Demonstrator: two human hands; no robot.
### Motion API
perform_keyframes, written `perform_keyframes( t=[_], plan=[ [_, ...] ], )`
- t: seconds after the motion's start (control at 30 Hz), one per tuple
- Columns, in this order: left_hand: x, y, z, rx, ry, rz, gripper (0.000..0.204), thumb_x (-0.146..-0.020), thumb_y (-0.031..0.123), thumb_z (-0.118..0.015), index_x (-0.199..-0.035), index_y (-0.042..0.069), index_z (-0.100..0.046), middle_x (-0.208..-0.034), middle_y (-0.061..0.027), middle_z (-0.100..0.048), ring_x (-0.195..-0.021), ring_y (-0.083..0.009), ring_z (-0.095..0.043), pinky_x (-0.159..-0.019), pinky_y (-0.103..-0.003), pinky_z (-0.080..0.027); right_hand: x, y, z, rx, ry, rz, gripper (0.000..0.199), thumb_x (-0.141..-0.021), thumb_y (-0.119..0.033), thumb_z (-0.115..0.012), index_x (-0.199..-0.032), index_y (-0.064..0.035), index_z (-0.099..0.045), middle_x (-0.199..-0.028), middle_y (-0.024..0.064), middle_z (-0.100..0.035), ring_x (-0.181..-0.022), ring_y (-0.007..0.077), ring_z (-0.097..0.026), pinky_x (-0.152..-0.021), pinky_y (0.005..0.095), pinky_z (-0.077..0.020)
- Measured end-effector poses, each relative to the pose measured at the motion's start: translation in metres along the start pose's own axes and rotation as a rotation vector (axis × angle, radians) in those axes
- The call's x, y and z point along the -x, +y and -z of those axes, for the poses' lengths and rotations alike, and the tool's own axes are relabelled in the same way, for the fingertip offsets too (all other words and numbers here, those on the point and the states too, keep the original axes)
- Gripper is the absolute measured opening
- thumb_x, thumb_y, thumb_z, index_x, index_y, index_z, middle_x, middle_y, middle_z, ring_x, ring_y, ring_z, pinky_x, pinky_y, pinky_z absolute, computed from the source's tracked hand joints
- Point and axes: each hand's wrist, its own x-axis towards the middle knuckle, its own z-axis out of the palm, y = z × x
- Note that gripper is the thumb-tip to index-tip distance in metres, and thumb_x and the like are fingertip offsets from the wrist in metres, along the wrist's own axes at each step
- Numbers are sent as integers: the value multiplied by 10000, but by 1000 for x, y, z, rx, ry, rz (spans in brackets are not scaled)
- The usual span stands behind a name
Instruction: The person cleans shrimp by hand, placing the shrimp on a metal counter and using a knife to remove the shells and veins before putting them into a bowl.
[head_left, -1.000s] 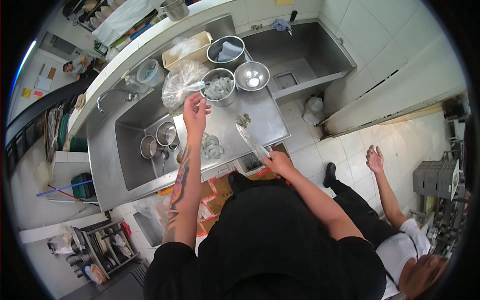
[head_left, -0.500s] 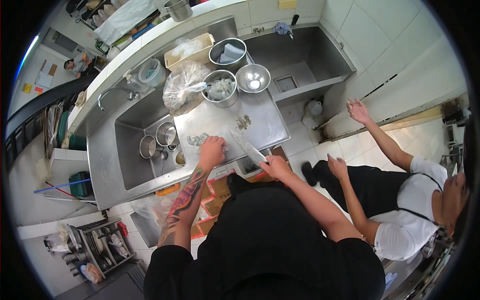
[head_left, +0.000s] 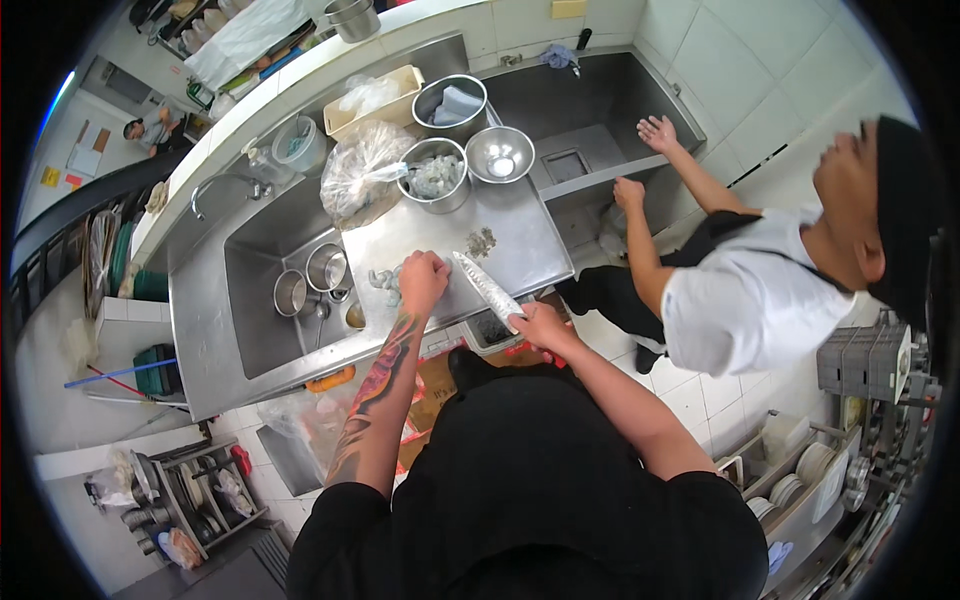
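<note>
Small grey pieces of raw seafood (head_left: 385, 281) are gathered on the steel counter (head_left: 520, 240) at the centre of the frame, just beside the sink basin (head_left: 262, 300). The left hand (head_left: 423, 281) is pressed down on them with its fingers curled together over a piece. A long silver knife blade (head_left: 487, 289) is gripped in the right hand (head_left: 541, 325), fingers clamped on its handle, the tip lying just right of the left hand. A steel bowl of the same grey pieces (head_left: 433, 176) is set above, beside a crumpled clear plastic bag (head_left: 360, 180) and an empty round steel bowl (head_left: 499, 155). At the right of the frame another person in a white shirt (head_left: 745, 300) is seen reaching toward a second sink.
</note>
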Motion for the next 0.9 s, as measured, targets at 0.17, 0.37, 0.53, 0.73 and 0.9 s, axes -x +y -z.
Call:
perform_keyframes(
  t=[0.17,0.37,0.53,0.73,0.9],
  plan=[
    [4,-15,-12,116,37,-45,75,-795,145,-758,-807,72,-744,-837,-140,-706,-812,-351,-681,-742,-471,-549,0,-3,0,34,2,-15,402,-964,-376,-627,-901,17,-684,-685,169,-685,-508,267,-681,-552,427,-556],
    [6,-12,-11,128,7,-2,100,-818,95,-757,-907,58,-782,-863,-153,-737,-779,-316,-726,-738,-401,-572,-30,12,-9,88,27,131,405,-969,-386,-614,-918,10,-682,-639,154,-653,-480,249,-652,-504,416,-528],
    [8,-14,-13,156,42,35,108,-838,82,-755,-939,68,-790,-874,-142,-735,-793,-304,-729,-741,-397,-570,-36,-4,-10,-1,-17,50,390,-957,-379,-620,-957,5,-690,-655,131,-658,-476,226,-642,-488,398,-514],
    [7,-12,-11,124,47,20,126,-840,73,-738,-956,87,-786,-890,-130,-714,-802,-302,-718,-737,-399,-561,-39,-6,-6,-62,-28,25,363,-945,-357,-634,-985,-1,-691,-633,99,-625,-454,202,-608,-470,373,-500],
    [8,-11,-11,174,84,30,116,-834,79,-708,-918,107,-783,-862,-131,-697,-798,-345,-690,-714,-441,-544,-29,-15,-1,-104,-43,24,381,-949,-363,-638,-1007,10,-696,-636,87,-625,-449,184,-600,-460,362,-491]
  ],
)
